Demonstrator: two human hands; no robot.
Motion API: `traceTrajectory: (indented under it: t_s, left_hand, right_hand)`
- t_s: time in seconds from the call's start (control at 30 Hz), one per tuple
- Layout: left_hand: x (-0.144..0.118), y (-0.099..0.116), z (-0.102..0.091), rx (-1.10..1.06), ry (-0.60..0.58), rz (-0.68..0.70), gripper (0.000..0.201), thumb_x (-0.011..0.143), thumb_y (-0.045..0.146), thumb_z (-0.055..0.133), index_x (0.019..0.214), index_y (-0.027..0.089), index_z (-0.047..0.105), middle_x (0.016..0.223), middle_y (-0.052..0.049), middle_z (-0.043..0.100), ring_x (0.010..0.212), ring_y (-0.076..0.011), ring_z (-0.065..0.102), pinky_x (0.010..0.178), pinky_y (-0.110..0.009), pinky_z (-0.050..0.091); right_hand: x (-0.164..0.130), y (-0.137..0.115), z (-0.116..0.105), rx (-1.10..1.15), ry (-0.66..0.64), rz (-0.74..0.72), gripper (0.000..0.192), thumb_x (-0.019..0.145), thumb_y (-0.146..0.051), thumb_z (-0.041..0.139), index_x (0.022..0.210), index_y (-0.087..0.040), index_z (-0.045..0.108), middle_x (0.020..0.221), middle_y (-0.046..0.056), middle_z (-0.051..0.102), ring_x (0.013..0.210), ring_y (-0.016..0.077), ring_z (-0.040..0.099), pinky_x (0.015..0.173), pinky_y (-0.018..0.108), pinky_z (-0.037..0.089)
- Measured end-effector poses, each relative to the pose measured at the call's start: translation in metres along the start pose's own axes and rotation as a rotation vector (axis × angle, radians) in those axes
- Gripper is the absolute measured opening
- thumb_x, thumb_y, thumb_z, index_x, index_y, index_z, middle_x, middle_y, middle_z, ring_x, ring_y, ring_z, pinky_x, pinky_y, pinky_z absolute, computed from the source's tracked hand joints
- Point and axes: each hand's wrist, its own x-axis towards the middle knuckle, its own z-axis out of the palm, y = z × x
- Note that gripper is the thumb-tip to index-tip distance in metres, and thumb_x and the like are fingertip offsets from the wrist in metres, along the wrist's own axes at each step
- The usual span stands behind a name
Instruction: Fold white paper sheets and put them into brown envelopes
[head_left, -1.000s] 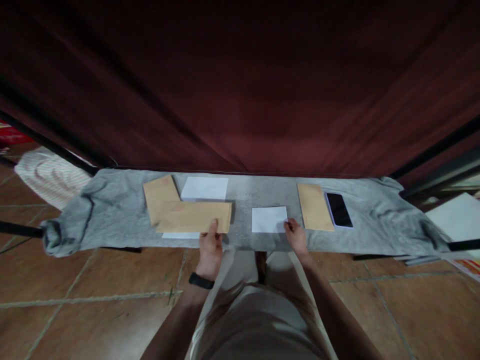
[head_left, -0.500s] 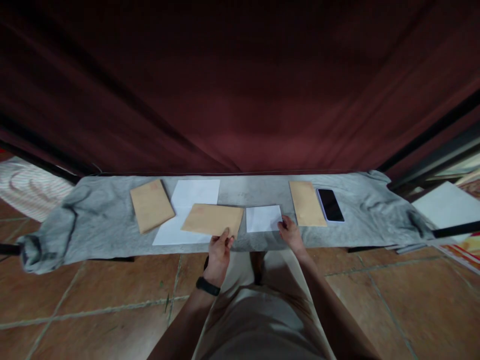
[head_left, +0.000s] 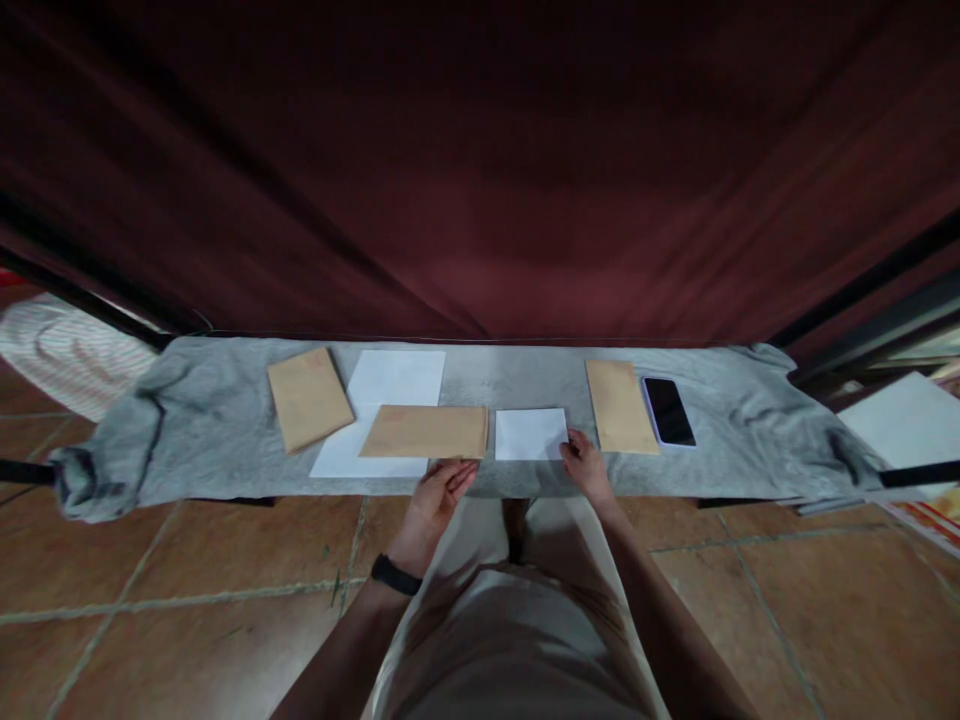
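Observation:
My left hand (head_left: 437, 497) is turned palm up at the near edge of a brown envelope (head_left: 424, 432), with fingertips against or just under that edge. The envelope lies level across part of a larger white sheet (head_left: 397, 377). A smaller folded white paper (head_left: 531, 435) lies just right of the envelope, a narrow gap between them. My right hand (head_left: 585, 467) has its thumb and fingers closed on the right edge of this folded paper. My left thumb's grip is partly hidden.
A stack of brown envelopes (head_left: 309, 400) overlaps the white sheet at the left. Another brown envelope (head_left: 621, 407) and a phone (head_left: 670, 412) lie to the right. Grey cloth (head_left: 517, 375) covers the narrow table, and a dark red curtain (head_left: 480, 230) hangs behind it.
My left hand has turned palm up and slid below the envelope's near edge, its thumb no longer on top. The envelope has straightened. My right hand stays at the folded paper.

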Motion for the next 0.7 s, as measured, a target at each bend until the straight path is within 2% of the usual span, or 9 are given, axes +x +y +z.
traceTrajectory:
  t_s: [0.07, 0.1, 0.17, 0.27, 0.33, 0.37, 0.43, 0.53, 0.7]
  left_hand:
    - [-0.008, -0.006, -0.006, 0.167, -0.085, 0.061, 0.013, 0.077, 0.019, 0.078, 0.085, 0.015, 0.069, 0.084, -0.008, 0.077, 0.078, -0.0189, 0.075, 0.076, -0.030, 0.061]
    - [-0.011, -0.008, -0.008, 0.292, -0.112, 0.143, 0.014, 0.080, 0.025, 0.077, 0.088, 0.016, 0.070, 0.084, -0.007, 0.076, 0.076, -0.0191, 0.074, 0.074, -0.031, 0.061]
    - [-0.013, -0.009, -0.009, 0.614, -0.127, 0.407, 0.016, 0.087, 0.032, 0.069, 0.094, 0.018, 0.070, 0.090, -0.007, 0.076, 0.081, -0.0211, 0.074, 0.076, -0.035, 0.061]
    - [-0.009, -0.005, -0.001, 1.206, -0.125, 0.877, 0.029, 0.094, 0.031, 0.060, 0.119, 0.019, 0.067, 0.127, -0.014, 0.070, 0.121, -0.0282, 0.065, 0.104, -0.047, 0.053]
    - [-0.002, -0.003, 0.010, 1.581, -0.162, 1.088, 0.048, 0.095, 0.033, 0.061, 0.140, 0.018, 0.055, 0.154, -0.018, 0.050, 0.147, -0.0330, 0.042, 0.119, -0.054, 0.037]
    - [0.001, -0.005, 0.016, 1.731, -0.197, 1.151, 0.056, 0.095, 0.035, 0.062, 0.146, 0.016, 0.050, 0.161, -0.018, 0.041, 0.152, -0.0346, 0.032, 0.122, -0.055, 0.032]
    - [0.009, -0.013, 0.030, 1.920, -0.310, 1.226, 0.061, 0.097, 0.040, 0.059, 0.149, 0.013, 0.046, 0.165, -0.017, 0.034, 0.156, -0.0340, 0.023, 0.125, -0.054, 0.026]
    - [0.019, -0.035, 0.046, 2.013, -0.466, 1.280, 0.061, 0.101, 0.046, 0.050, 0.150, 0.011, 0.045, 0.166, -0.015, 0.033, 0.157, -0.0291, 0.021, 0.128, -0.049, 0.022]
    - [0.029, -0.060, 0.050, 2.017, -0.560, 1.292, 0.066, 0.102, 0.049, 0.047, 0.153, 0.006, 0.040, 0.166, -0.017, 0.032, 0.156, -0.0281, 0.025, 0.129, -0.047, 0.019]
  right_hand:
    - [0.000, 0.001, 0.001, 0.048, -0.008, 0.041, 0.045, 0.087, -0.034, 0.047, 0.123, -0.014, 0.066, 0.076, 0.004, 0.069, 0.062, 0.0190, 0.063, 0.061, 0.030, 0.052]
    - [0.000, 0.002, 0.001, 0.067, -0.009, 0.054, 0.046, 0.086, -0.035, 0.048, 0.124, -0.014, 0.065, 0.078, 0.005, 0.070, 0.063, 0.0193, 0.063, 0.062, 0.030, 0.052]
    - [0.000, 0.001, 0.000, 0.082, -0.014, 0.065, 0.047, 0.086, -0.036, 0.049, 0.124, -0.014, 0.066, 0.082, 0.007, 0.071, 0.065, 0.0199, 0.064, 0.063, 0.031, 0.052]
    - [-0.001, -0.003, -0.002, 0.084, -0.027, 0.054, 0.047, 0.087, -0.038, 0.050, 0.123, -0.014, 0.066, 0.082, 0.007, 0.071, 0.067, 0.0205, 0.065, 0.064, 0.031, 0.053]
    - [-0.002, -0.006, -0.004, 0.079, -0.027, 0.035, 0.045, 0.087, -0.037, 0.050, 0.122, -0.015, 0.067, 0.079, 0.006, 0.071, 0.067, 0.0205, 0.065, 0.064, 0.031, 0.052]
    - [-0.003, -0.008, -0.005, 0.075, -0.023, 0.027, 0.044, 0.087, -0.037, 0.050, 0.122, -0.015, 0.067, 0.077, 0.005, 0.071, 0.067, 0.0204, 0.064, 0.064, 0.030, 0.052]
    - [-0.003, -0.011, -0.006, 0.067, -0.012, 0.023, 0.042, 0.087, -0.035, 0.051, 0.119, -0.016, 0.069, 0.075, 0.005, 0.070, 0.066, 0.0200, 0.064, 0.064, 0.030, 0.051]
    - [-0.003, -0.013, -0.007, 0.055, 0.001, 0.021, 0.040, 0.086, -0.035, 0.051, 0.117, -0.016, 0.069, 0.073, 0.004, 0.069, 0.065, 0.0200, 0.063, 0.063, 0.030, 0.051]
    - [-0.003, -0.010, -0.007, 0.018, -0.028, 0.025, 0.043, 0.088, -0.032, 0.050, 0.122, -0.013, 0.066, 0.075, 0.005, 0.070, 0.066, 0.0205, 0.064, 0.065, 0.031, 0.053]
